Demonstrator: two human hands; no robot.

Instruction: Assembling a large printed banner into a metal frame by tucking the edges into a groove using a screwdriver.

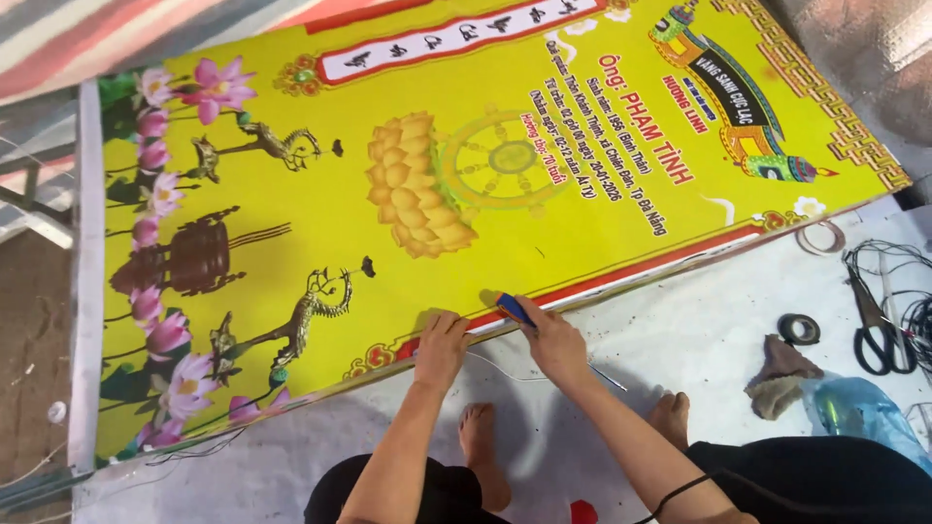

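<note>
A big yellow banner (388,194) lies flat on the floor; both hands meet its near edge – the left hand (442,349) presses down on the border, fingers flat, while just beside it the right hand (553,340) grips a blue tool (513,309) against the edge

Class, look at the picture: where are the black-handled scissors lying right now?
In the head view, the scissors lie at the far right on the pale floor covering, beside tangled wires and right of the black tape roll.
</note>
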